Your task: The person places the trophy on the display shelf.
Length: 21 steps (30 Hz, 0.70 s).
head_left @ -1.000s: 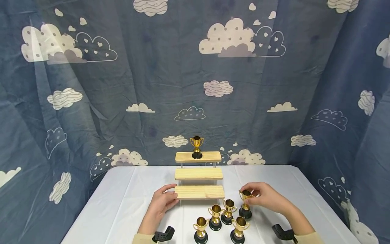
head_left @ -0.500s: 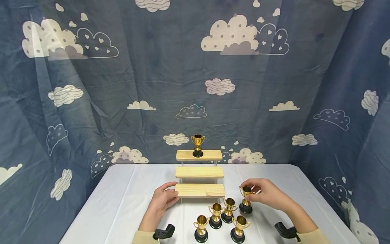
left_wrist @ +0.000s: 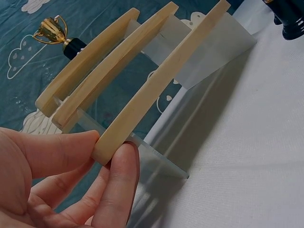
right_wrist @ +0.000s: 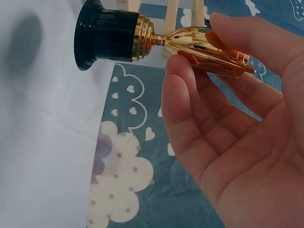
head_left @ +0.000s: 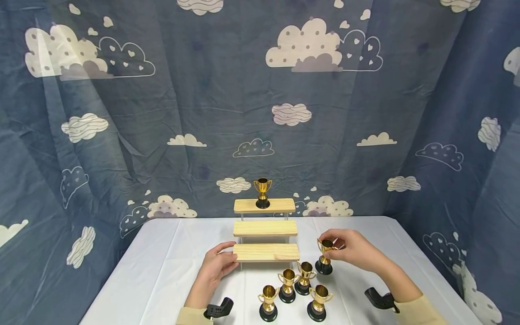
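My left hand (head_left: 217,268) pinches the left end of the lowest wooden board of a three-step display stand (head_left: 266,253). In the left wrist view, thumb and fingers (left_wrist: 124,175) grip that board's end from both sides. My right hand (head_left: 353,253) holds a small gold trophy cup (head_left: 325,259) by its bowl, to the right of the stand. The right wrist view shows its black base (right_wrist: 107,35) raised over the cloth, apart from its shadow. Another trophy cup (head_left: 262,194) stands upright on the top board. The middle and lowest boards bear nothing.
Several more gold trophy cups (head_left: 288,286) with black bases stand upright on the white tablecloth (head_left: 162,271), in front of the stand and to its right. A blue curtain (head_left: 219,99) with a cloud print hangs behind and beside the table.
My right hand has lifted the trophy cup and carried it slightly away from me, apart from the others. The left hand stays at the lowest board.
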Tool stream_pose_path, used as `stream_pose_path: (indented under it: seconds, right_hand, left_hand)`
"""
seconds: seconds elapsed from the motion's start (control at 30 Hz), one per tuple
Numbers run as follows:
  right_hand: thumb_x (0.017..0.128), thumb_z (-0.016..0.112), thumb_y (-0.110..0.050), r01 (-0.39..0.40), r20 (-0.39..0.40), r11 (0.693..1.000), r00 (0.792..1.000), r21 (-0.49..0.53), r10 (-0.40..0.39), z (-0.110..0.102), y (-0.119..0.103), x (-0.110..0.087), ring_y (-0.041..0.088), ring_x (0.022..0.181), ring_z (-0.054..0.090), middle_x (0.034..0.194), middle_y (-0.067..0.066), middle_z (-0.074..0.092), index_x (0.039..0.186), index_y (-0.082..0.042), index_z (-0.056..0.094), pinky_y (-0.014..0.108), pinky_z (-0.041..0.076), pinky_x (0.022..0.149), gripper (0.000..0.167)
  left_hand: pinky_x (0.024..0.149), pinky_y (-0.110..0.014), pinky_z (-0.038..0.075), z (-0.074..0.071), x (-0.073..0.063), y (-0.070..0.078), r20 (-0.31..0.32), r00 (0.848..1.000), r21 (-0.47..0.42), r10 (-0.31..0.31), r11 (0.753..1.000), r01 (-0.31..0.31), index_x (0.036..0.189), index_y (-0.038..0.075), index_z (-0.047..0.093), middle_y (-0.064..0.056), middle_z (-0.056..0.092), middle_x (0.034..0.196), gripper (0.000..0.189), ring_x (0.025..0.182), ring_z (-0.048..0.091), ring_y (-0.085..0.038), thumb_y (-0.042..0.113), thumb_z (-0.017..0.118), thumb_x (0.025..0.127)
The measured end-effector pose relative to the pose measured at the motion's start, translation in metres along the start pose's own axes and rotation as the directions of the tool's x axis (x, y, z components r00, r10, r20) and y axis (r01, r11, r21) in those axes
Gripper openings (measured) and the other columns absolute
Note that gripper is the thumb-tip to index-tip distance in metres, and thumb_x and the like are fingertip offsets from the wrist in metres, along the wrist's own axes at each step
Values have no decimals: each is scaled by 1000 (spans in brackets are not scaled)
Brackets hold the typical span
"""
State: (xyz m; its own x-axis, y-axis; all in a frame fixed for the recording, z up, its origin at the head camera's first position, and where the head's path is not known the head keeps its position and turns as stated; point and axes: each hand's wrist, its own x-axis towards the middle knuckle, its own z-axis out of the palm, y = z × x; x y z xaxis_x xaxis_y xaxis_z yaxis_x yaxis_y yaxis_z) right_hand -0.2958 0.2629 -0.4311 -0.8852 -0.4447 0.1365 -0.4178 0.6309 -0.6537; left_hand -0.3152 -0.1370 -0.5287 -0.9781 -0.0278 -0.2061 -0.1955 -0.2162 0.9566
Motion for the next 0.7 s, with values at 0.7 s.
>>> stream_pose_path:
  seconds: [0.7]
  right_hand:
    - [84, 82, -18, 47, -27, 998, 998, -35, -48, -4, -26, 14, 18, 80, 66, 99, -5, 69, 117, -15, 71, 30, 57, 64, 34]
  left_hand:
    - [74, -34, 61, -1, -2, -1, 12, 1000, -11, 22, 1000, -22, 136, -4, 57, -15, 67, 96, 55, 80, 71, -22, -8, 70, 82]
